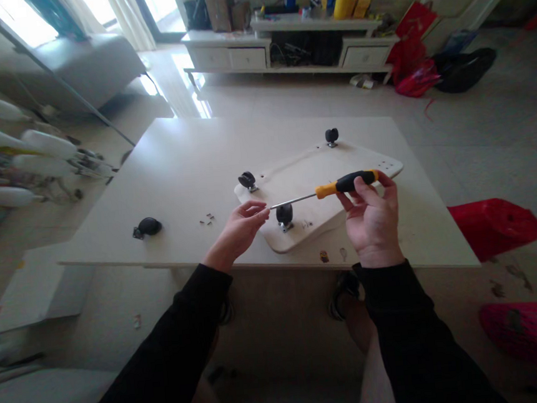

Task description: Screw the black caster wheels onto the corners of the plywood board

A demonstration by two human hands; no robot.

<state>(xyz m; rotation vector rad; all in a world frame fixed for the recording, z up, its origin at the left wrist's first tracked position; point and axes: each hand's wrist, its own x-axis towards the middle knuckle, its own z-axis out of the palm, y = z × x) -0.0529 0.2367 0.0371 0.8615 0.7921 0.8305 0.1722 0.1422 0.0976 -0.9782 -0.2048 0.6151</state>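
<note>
My right hand [370, 214] grips a yellow and black screwdriver [349, 182] by its handle, held level above a pale board [305, 189]. The shaft points left, and its tip meets the pinched fingers of my left hand [240, 226]. Whatever those fingers hold, perhaps at the tip, is too small to make out. Black caster wheels stand up from the board: one near caster [284, 216] just under the shaft, one at the left corner [247, 181], one at the far corner [332, 136]. A few small screws [307, 224] lie on the board beside the near caster.
The board rests on a white table [176, 166]. A loose caster [147, 227] lies at the table's left, with several small screws [208, 219] nearer my left hand. Stickers [324, 256] mark the front edge. A red bucket-like object [494, 227] is on the floor to the right.
</note>
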